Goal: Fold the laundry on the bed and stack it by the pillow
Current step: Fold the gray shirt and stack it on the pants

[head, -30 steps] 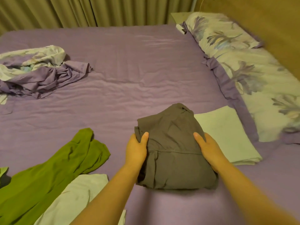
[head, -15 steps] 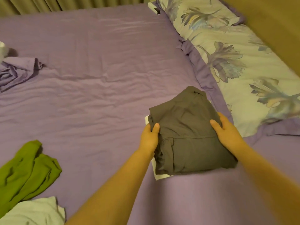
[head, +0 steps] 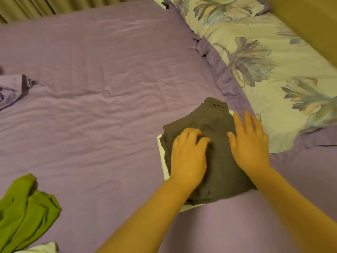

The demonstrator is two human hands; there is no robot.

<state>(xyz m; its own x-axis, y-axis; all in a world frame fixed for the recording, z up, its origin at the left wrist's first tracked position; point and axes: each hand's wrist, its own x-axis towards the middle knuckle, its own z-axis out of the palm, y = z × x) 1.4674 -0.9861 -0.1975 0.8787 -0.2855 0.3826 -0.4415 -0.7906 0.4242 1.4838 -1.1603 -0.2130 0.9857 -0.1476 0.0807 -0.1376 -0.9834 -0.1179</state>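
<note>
Far to the left of the fingers, a green garment lies unfolded on the bed, and a crumpled purple cloth sits at the left edge. The left hand rests on the folded grey garment, its fingers loosely bent, pinching nothing. The right hand lies flat, fingers spread straight. Under both palms, the grey piece sits on a folded pale piece, just left of the pillow. Pressing evenly outward would likely flatten the stack without shifting it.
</note>
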